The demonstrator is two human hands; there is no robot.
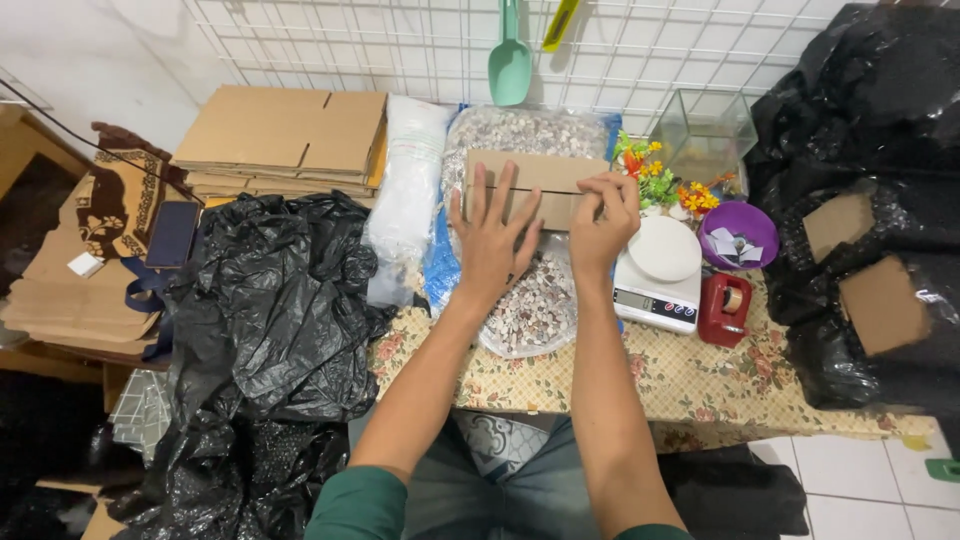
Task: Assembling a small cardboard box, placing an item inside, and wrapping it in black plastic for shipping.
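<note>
Both my forearms reach forward over the floral tablecloth (700,385). I see my left hand (492,243) spread flat, pressing the small brown cardboard box (532,187), while my right hand (603,222) pinches its right end. It rests on a clear bag of mottled pebbles (535,305), beside the white scale (660,275).

Brown cardboard box (535,185). Speckled white-brown pebbles in clear bag (535,300). Floral cream cloth on surface (700,380). White scale (660,275), purple bowl (740,225), red tape dispenser (722,310), mint-green scoop (510,60), black plastic bags (270,300), green sleeves (360,505).
</note>
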